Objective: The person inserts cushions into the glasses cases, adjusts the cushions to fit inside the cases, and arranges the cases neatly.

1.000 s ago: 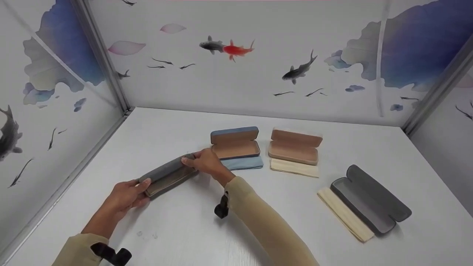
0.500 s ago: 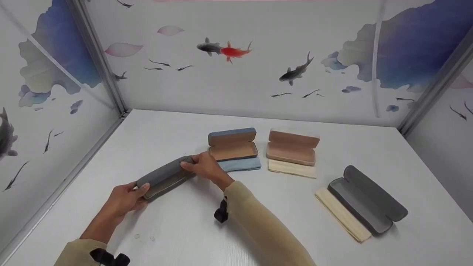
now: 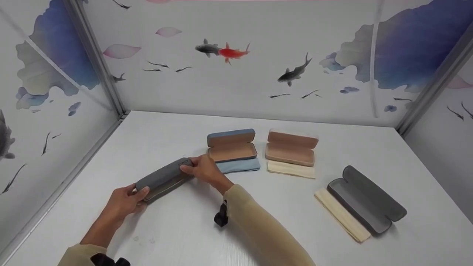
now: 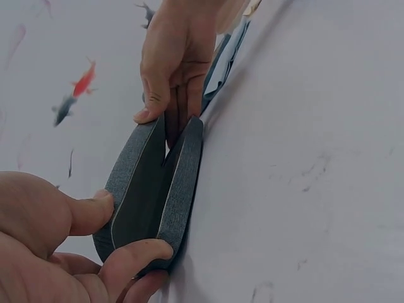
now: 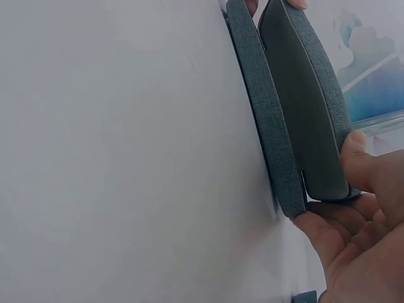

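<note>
A dark grey-blue glasses case [image 3: 164, 178] lies at a slant on the left of the white table, its lid partly lowered with a gap along the front. My left hand [image 3: 125, 200] grips its near left end, thumb on the lid. At the far end my right hand [image 3: 205, 170] pinches the case, thumb on top of the lid. The left wrist view shows the dark lining [image 4: 142, 189] between lid and base, with left fingers at both halves. In the right wrist view the base [image 5: 268, 120] is at the tabletop and the right thumb presses the lid [image 5: 325, 82].
Behind the right hand stands an open blue glasses case [image 3: 232, 150] with a blue cloth [image 3: 240, 166]. Beside it are an open pink-lined case [image 3: 290, 153] and a cream cloth [image 3: 291, 170]. An open grey case [image 3: 364, 207] and another cream cloth [image 3: 342, 216] lie at right.
The lid of the held glasses case has come down, so its gap is narrower. Both hands keep their hold on its ends. The head view has shifted slightly.
</note>
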Demonstrator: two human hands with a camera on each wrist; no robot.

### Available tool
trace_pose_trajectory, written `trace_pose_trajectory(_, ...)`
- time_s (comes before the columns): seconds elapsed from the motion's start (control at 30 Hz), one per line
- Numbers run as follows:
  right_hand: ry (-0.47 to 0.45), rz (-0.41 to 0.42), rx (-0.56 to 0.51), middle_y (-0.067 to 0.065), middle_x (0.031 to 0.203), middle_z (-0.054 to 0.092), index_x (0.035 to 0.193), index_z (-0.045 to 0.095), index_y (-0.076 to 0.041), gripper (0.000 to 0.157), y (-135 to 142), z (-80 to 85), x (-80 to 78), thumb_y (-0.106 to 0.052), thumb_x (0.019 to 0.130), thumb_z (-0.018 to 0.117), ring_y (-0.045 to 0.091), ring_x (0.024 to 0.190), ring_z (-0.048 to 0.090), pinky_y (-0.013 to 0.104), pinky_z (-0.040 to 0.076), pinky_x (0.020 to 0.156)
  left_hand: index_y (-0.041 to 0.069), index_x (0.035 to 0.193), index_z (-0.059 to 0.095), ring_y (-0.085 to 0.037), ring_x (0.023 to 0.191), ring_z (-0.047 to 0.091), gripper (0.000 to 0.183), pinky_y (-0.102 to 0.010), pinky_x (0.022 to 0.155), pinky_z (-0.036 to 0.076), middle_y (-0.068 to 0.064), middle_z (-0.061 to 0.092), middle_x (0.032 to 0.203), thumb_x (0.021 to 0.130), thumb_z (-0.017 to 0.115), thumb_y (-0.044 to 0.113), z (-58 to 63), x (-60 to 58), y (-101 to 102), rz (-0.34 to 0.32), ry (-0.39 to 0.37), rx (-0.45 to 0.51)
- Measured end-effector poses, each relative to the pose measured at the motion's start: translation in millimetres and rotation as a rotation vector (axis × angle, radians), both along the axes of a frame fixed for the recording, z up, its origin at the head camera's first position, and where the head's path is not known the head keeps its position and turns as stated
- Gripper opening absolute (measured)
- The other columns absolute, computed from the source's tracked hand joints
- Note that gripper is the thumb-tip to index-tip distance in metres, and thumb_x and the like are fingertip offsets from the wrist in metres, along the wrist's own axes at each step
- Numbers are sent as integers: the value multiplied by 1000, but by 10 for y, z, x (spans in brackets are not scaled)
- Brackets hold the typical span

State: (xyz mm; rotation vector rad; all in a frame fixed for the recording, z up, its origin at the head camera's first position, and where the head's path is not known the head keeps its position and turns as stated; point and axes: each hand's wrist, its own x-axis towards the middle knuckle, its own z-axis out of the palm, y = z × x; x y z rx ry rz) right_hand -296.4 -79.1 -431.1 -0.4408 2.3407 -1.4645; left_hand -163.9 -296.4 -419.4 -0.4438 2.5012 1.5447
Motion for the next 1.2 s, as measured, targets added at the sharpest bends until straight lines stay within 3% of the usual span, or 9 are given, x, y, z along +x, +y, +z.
trace_pose_trajectory(0.1,-8,12,-52,-5,83,64,121,74,-11,32,-10,-42,3,-27,93,72,7,79,53,20,44,63,-16,152,15,-44,136,48,70,-25,91,58,-42,31,151,106,51,24,-23,-10,26,17,3,35)
trace_pose_trajectory(0.2,5,19,-85,0,105,74,125,71,-8,34,-15,-91,0,-23,94,71,5,83,56,18,48,66,-18,150,21,-44,134,50,67,-29,94,55,-42,34,150,106,51,24,-24,-3,64,21,9,-19)
trace_pose_trajectory(0.23,9,23,-98,1,110,74,125,71,-8,33,-19,-107,0,-22,95,71,5,84,57,17,49,66,-18,149,24,-43,132,52,66,-31,95,54,-41,36,148,106,51,24,-20,6,75,22,13,-41)
trace_pose_trajectory(0.33,25,22,-73,0,106,74,125,71,-7,34,-13,-114,-12,-22,94,72,6,79,51,18,38,60,-18,145,35,-39,121,57,61,-35,94,51,-40,46,141,105,53,25,3,26,93,15,29,-141)
trace_pose_trajectory(0.43,0,26,-74,-1,112,73,131,67,-7,41,-9,-105,-36,-23,94,73,7,82,53,18,40,61,-18,144,37,-34,113,59,60,-29,86,52,-40,50,137,104,55,24,13,32,91,16,38,-150)
trace_pose_trajectory(0.57,-26,26,-54,1,120,72,136,63,-9,48,-2,-99,-62,-26,92,74,8,89,58,19,45,68,-18,145,35,-33,112,61,62,-25,81,54,-40,49,137,104,56,23,14,30,83,16,33,-121)
trace_pose_trajectory(0.8,-92,12,-32,4,121,71,137,61,-7,54,11,-56,-73,-27,89,77,10,91,65,22,54,76,-19,149,23,-43,130,55,71,-28,90,58,-43,41,144,103,57,24,5,29,54,9,16,-48)
trace_pose_trajectory(1.0,-97,11,11,5,117,73,133,66,-9,51,41,-1,-74,-26,87,79,11,87,66,27,60,77,-17,151,18,-44,136,47,76,-26,91,58,-42,33,149,101,61,21,8,29,19,39,0,38)
trace_pose_trajectory(1.2,-100,-7,15,4,117,73,130,68,-9,50,51,39,-51,-25,84,82,11,92,65,30,61,81,-15,151,21,-41,134,51,80,-26,91,57,-41,34,150,97,67,21,17,18,12,88,-24,64)
